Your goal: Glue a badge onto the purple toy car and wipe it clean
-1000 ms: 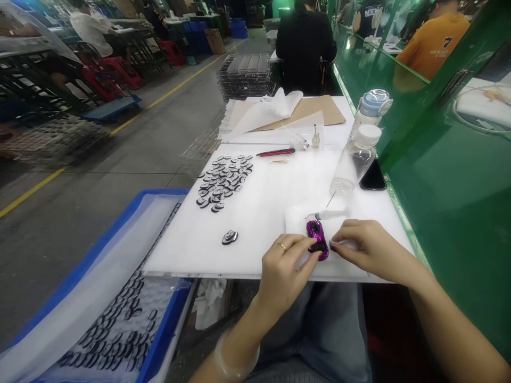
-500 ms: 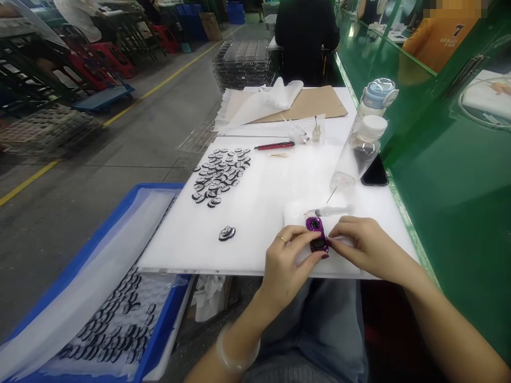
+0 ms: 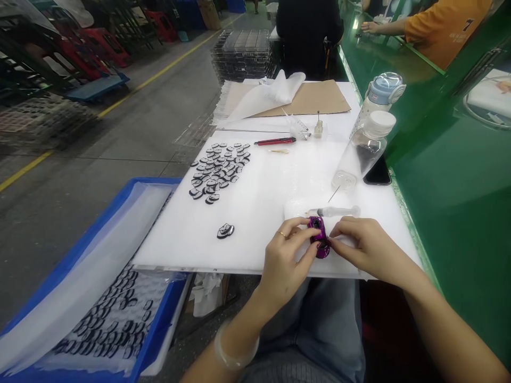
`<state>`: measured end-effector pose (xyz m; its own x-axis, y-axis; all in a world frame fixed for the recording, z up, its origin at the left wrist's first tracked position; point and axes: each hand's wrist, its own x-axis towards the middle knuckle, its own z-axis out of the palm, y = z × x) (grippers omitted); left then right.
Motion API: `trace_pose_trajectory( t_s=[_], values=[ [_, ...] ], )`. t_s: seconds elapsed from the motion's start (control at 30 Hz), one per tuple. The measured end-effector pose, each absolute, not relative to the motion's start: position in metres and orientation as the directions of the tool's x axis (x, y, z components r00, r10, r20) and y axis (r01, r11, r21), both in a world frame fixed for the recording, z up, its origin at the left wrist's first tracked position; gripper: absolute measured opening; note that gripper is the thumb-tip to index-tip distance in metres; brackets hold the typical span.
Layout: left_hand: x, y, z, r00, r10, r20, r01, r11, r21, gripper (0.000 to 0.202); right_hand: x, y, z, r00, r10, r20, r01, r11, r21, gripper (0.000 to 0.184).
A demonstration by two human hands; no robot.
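Near the front edge of the white work board, my left hand [image 3: 288, 250] is closed around the left side of a glossy purple toy car body [image 3: 322, 250]. Its thumb and fingers press on the top of the body. My right hand [image 3: 359, 242] meets the car's right side with thumb and index finger pinched together. Whatever is between those fingertips is too small to make out. Just beyond the car lies a clear syringe [image 3: 335, 211] with a needle. To the left sit a few black-and-clear small parts [image 3: 225, 231], and farther back is a cluster of similar parts [image 3: 219, 170].
A red cutter knife [image 3: 275, 141] and thin sticks [image 3: 279, 151] lie mid-board. On the right stand a clear bottle [image 3: 359, 154], a blue-lidded bottle [image 3: 383, 90] and a phone [image 3: 378, 173]. A blue tray [image 3: 159, 324] of parts sits lower left. Co-workers are ahead.
My left thumb has shifted from the car's near end up onto its middle, and the car has turned slightly. My right hand stays at its side. The view has shifted a little.
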<state>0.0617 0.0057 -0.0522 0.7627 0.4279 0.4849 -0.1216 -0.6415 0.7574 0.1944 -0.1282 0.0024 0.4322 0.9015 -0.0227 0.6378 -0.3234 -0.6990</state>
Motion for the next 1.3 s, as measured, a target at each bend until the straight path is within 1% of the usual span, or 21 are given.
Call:
trace_pose_trajectory(
  t_s=[0.07, 0.13, 0.23, 0.3, 0.37, 0.43, 0.5, 0.57, 0.67, 0.73, 0.9, 0.97, 1.13, 1.2, 1.3],
  values=[
    [0.062, 0.006, -0.049, 0.778, 0.425, 0.462, -0.097, -0.646, 0.757, 0.022, 0.195, -0.129, 0.003, 0.434, 0.901, -0.009, 0.64, -0.315, -0.701, 0.013],
    [0.06, 0.008, -0.045, 0.81, 0.41, 0.419, -0.073, -0.639, 0.766, 0.028, 0.199, -0.133, 0.005, 0.401, 0.916, -0.002, 0.662, -0.292, -0.69, 0.013],
    [0.057, 0.012, -0.039, 0.884, 0.333, 0.327, -0.051, -0.627, 0.777, 0.045, 0.206, -0.139, 0.01, 0.367, 0.929, 0.039, 0.688, -0.243, -0.684, 0.012],
    [0.055, 0.015, -0.037, 0.913, 0.285, 0.293, -0.046, -0.64, 0.767, 0.053, 0.206, -0.139, 0.01, 0.416, 0.905, 0.086, 0.645, -0.227, -0.73, 0.012],
    [0.055, 0.017, -0.037, 0.916, 0.278, 0.289, -0.044, -0.646, 0.762, 0.053, 0.201, -0.134, 0.004, 0.46, 0.88, 0.122, 0.573, -0.189, -0.798, 0.012],
    [0.055, 0.017, -0.037, 0.912, 0.285, 0.294, -0.046, -0.641, 0.766, 0.055, 0.192, -0.127, -0.005, 0.475, 0.861, 0.183, 0.555, -0.132, -0.822, 0.008],
    [0.056, 0.017, -0.038, 0.909, 0.293, 0.296, -0.046, -0.635, 0.771, 0.06, 0.185, -0.12, -0.012, 0.492, 0.834, 0.25, 0.597, -0.113, -0.794, 0.004],
    [0.057, 0.017, -0.038, 0.907, 0.298, 0.296, -0.044, -0.634, 0.772, 0.063, 0.182, -0.117, -0.014, 0.519, 0.813, 0.261, 0.627, -0.155, -0.763, 0.006],
    [0.057, 0.016, -0.039, 0.904, 0.305, 0.3, -0.044, -0.631, 0.775, 0.063, 0.182, -0.118, -0.013, 0.53, 0.825, 0.193, 0.613, -0.216, -0.76, 0.007],
    [0.057, 0.016, -0.039, 0.904, 0.308, 0.297, -0.041, -0.629, 0.777, 0.062, 0.181, -0.117, -0.014, 0.524, 0.828, 0.2, 0.617, -0.207, -0.76, 0.006],
    [0.057, 0.016, -0.039, 0.901, 0.306, 0.307, -0.045, -0.638, 0.769, 0.061, 0.174, -0.113, -0.02, 0.549, 0.79, 0.273, 0.613, -0.158, -0.774, 0.006],
    [0.057, 0.016, -0.039, 0.9, 0.31, 0.305, -0.04, -0.639, 0.768, 0.06, 0.177, -0.114, -0.019, 0.553, 0.789, 0.267, 0.615, -0.171, -0.77, 0.007],
    [0.057, 0.016, -0.039, 0.902, 0.313, 0.296, -0.038, -0.628, 0.777, 0.06, 0.184, -0.116, -0.012, 0.556, 0.808, 0.197, 0.584, -0.211, -0.783, 0.007],
    [0.057, 0.016, -0.038, 0.903, 0.315, 0.292, -0.036, -0.621, 0.783, 0.058, 0.18, -0.114, -0.015, 0.571, 0.794, 0.211, 0.58, -0.208, -0.788, 0.007],
    [0.057, 0.016, -0.038, 0.901, 0.331, 0.281, -0.019, -0.616, 0.787, 0.058, 0.171, -0.111, -0.022, 0.593, 0.756, 0.275, 0.605, -0.194, -0.772, 0.009]
  ],
)
